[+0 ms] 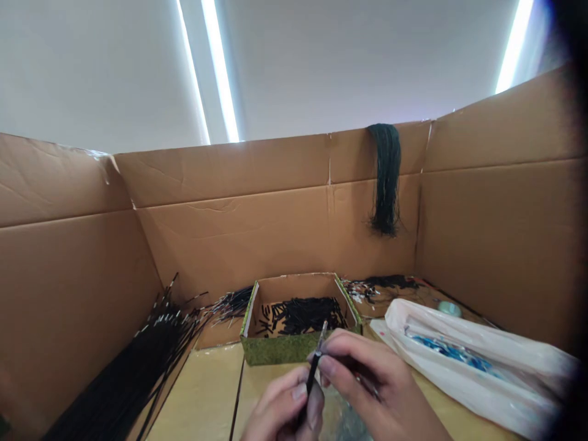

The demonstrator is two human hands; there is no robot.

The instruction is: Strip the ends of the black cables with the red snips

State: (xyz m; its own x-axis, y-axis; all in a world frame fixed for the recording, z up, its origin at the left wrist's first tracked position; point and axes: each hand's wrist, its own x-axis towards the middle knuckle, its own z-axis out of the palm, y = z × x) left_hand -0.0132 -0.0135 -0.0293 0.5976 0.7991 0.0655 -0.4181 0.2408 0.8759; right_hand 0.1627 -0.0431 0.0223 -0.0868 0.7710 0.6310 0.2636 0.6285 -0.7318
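Note:
Low in the middle of the view, my left hand (287,407) is closed round a thin black cable (312,372), which points up and away. Its upper end has a pale, shiny tip (324,334). My right hand (367,376) pinches the cable just below that tip, thumb and forefinger together. Something thin and shiny shows under my right fingers, too small to name. Just beyond both hands stands a green-sided open box (280,350) holding many short black tube pieces (305,313).
Long black cables with pale ends (133,361) lie in a bundle at left. A white plastic bag (459,383) with blue-and-clear small parts (452,352) lies right. Dark threads (386,177) hang over the cardboard wall (257,233). A tape roll (449,309) sits behind the bag.

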